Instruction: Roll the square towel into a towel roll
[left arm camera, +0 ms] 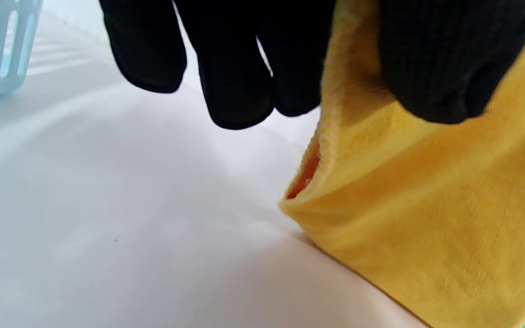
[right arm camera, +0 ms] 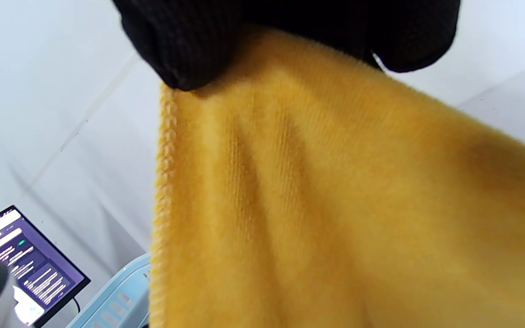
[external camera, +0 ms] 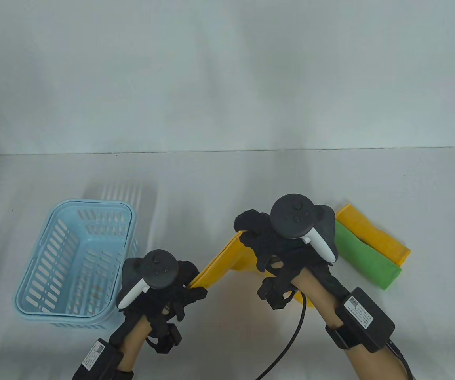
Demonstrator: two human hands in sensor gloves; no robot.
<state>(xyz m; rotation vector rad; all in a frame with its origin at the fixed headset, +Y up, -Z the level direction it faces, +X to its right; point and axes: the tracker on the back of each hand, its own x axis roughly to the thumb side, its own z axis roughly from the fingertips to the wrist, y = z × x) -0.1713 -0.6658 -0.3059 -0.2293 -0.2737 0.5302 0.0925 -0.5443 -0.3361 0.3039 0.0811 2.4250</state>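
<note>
A yellow square towel point(external camera: 223, 261) hangs lifted between both gloved hands near the table's front middle. My left hand point(external camera: 187, 287) pinches its near corner; in the left wrist view the thumb and fingers point(left arm camera: 431, 77) clamp the yellow towel point(left arm camera: 426, 214), whose lower fold touches the white table. My right hand point(external camera: 251, 231) grips the far corner higher up; in the right wrist view black fingertips point(right arm camera: 185, 54) hold the towel's hemmed edge point(right arm camera: 164, 182) and the cloth point(right arm camera: 335, 205) fills the frame.
A light blue slotted basket point(external camera: 77, 263) stands at the left, close to my left hand. A green towel point(external camera: 364, 257) and another yellow towel point(external camera: 374, 233) lie folded at the right. A lit screen point(right arm camera: 21, 269) shows in the right wrist view's corner.
</note>
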